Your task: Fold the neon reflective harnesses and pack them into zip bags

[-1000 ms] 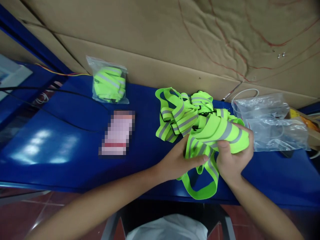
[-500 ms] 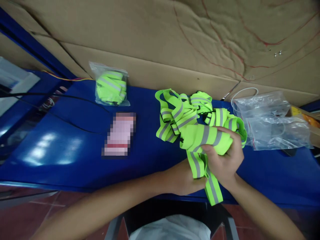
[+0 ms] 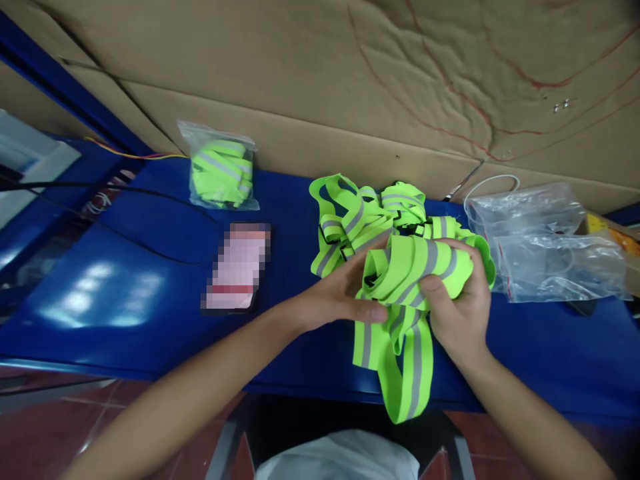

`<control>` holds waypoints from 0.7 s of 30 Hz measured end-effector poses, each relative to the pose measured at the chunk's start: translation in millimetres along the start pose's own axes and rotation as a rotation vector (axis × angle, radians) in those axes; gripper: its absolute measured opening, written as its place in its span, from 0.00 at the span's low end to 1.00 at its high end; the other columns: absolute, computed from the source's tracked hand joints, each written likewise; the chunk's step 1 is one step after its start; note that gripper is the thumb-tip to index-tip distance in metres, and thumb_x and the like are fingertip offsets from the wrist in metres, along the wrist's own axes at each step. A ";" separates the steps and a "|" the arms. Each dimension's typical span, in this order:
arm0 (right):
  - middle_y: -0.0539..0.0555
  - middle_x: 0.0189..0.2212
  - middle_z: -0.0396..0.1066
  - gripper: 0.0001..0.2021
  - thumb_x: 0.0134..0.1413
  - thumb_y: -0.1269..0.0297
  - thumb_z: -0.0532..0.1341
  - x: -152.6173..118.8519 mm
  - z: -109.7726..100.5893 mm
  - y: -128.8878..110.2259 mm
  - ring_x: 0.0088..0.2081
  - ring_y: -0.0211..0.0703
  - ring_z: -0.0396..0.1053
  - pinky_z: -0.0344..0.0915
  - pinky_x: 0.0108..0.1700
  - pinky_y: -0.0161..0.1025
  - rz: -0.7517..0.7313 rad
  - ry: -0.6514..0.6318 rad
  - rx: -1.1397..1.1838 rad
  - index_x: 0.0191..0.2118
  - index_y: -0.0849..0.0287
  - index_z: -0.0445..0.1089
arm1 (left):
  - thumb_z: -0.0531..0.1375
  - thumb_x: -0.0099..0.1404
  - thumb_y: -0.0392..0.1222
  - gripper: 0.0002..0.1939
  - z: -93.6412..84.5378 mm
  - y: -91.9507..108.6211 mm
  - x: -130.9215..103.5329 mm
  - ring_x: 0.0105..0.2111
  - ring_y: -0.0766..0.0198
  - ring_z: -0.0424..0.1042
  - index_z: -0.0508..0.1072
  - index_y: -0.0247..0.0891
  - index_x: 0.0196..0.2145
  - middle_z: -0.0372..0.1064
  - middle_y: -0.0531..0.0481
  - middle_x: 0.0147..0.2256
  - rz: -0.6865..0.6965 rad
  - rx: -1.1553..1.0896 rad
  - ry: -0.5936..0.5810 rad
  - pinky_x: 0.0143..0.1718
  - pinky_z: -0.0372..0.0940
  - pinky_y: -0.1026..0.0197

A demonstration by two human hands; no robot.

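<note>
A neon-yellow reflective strap (image 3: 413,267) with a grey stripe is partly folded into a bundle above the table's front half. My right hand (image 3: 463,307) is closed on the bundle's right side, thumb across the front. At its left end, my left hand (image 3: 345,293) grips the strap, thumb in front and the fingers mostly hidden behind. Loose loops of the strap (image 3: 407,373) hang below both hands toward the table edge. Just behind lies a pile of similar straps (image 3: 350,210) with black buckles, partly covered by my hands.
On the blue table (image 3: 125,267) a phone (image 3: 237,267) with a blurred screen lies left of my hands. A clear bag of folded straps (image 3: 223,173) leans against the cardboard wall (image 3: 280,80). Clear plastic bags (image 3: 560,260) lie at right. Black cables (image 3: 150,193) cross the left side.
My left hand has risen from under the hanging strap to the bundle's left end. The loose end now hangs as a larger loop. My right hand keeps its hold.
</note>
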State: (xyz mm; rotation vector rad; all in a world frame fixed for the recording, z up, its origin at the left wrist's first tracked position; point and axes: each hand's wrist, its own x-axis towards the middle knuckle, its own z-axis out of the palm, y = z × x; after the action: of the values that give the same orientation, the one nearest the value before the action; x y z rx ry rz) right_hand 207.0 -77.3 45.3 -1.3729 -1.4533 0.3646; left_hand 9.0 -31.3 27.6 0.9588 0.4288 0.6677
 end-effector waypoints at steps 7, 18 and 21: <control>0.54 0.44 0.72 0.20 0.60 0.52 0.67 -15.0 21.1 -2.8 0.40 0.47 0.72 0.71 0.41 0.44 0.110 0.033 0.090 0.53 0.52 0.67 | 0.73 0.59 0.44 0.33 23.6 -28.1 4.2 0.66 0.44 0.65 0.73 0.42 0.61 0.74 0.42 0.59 0.114 0.181 0.046 0.69 0.56 0.44; 0.54 0.45 0.75 0.33 0.43 0.50 0.78 5.3 6.8 1.9 0.42 0.51 0.75 0.74 0.41 0.45 0.000 -0.367 0.069 0.55 0.51 0.71 | 0.72 0.55 0.39 0.22 16.4 -29.8 3.8 0.57 0.48 0.73 0.79 0.41 0.48 0.79 0.48 0.52 0.022 0.099 0.198 0.62 0.63 0.47; 0.52 0.43 0.77 0.24 0.46 0.52 0.77 10.8 1.7 4.4 0.41 0.49 0.76 0.74 0.39 0.43 -0.029 -0.338 0.037 0.48 0.51 0.73 | 0.75 0.49 0.36 0.24 21.9 -27.6 3.3 0.48 0.50 0.78 0.79 0.38 0.45 0.80 0.47 0.44 -0.082 -0.031 0.325 0.53 0.70 0.49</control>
State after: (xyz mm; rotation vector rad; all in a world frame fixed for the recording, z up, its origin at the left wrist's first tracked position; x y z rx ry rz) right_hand 210.4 -66.0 46.2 -1.3027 -1.7300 0.6249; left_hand 33.8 -53.4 15.1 0.8001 0.7390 0.7560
